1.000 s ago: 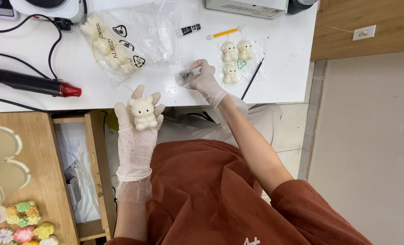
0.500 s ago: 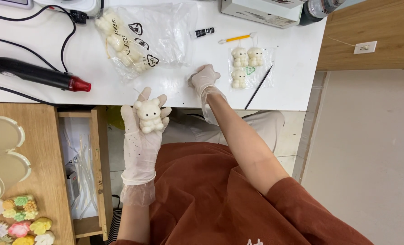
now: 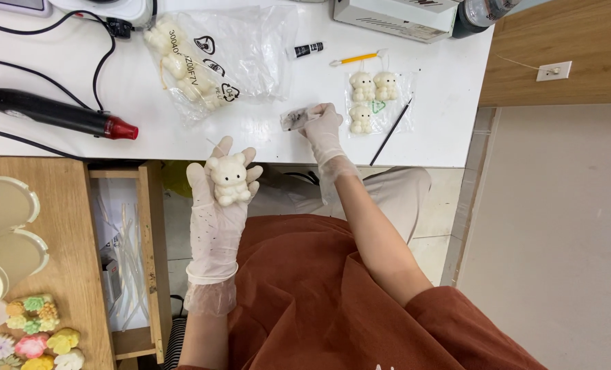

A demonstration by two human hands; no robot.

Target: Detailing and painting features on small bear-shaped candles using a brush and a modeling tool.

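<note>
My left hand (image 3: 218, 205), in a thin clear glove, holds a small cream bear figure (image 3: 229, 179) face up on its palm, below the table's front edge. My right hand (image 3: 325, 134), also gloved, rests on the white table (image 3: 271, 137) with its fingers on a small crumpled clear wrapper with dark marks (image 3: 294, 119). Just right of that hand, three more cream bear figures (image 3: 368, 97) lie on a clear sheet. A clear plastic bag (image 3: 213, 58) holding several more cream figures lies further left on the table.
A black heat gun with a red tip (image 3: 55, 114) and black cables lie at the table's left. A thin dark brush (image 3: 390, 131), a yellow-handled tool (image 3: 357, 59) and a small black tube (image 3: 305, 49) lie near the bears. A wooden drawer unit (image 3: 148, 260) with round lids and coloured flower pieces stands at lower left.
My right hand has shifted a little on the table and now has the crumpled wrapper under its fingertips. My left hand still holds the bear, hardly moved.
</note>
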